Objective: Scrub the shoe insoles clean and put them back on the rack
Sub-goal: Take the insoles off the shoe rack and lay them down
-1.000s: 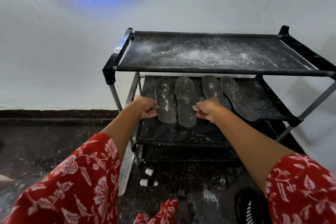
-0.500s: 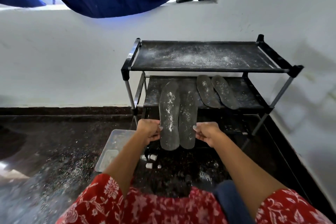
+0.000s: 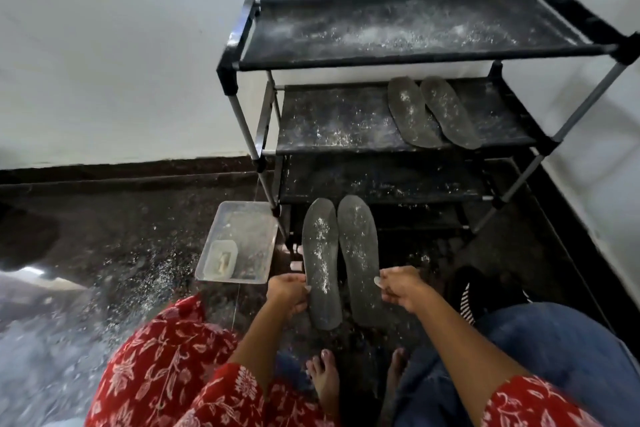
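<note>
My left hand pinches the left edge of a dark grey insole dusted with white powder. Beside it, my right hand pinches the right edge of a second dusty insole. Both insoles are held side by side, toes pointing away, in front of the black shoe rack and over the dark floor. Another pair of dusty insoles lies on the right part of the rack's middle shelf.
A clear plastic tub with a small white item inside sits on the floor left of the rack's foot. White powder covers the rack shelves and the floor at left. A dark striped object lies at right. My bare feet stand below.
Both hands have pulled the two insoles off the middle shelf, back and down toward me. The view has tilted downward, and the rack now sits farther away.
</note>
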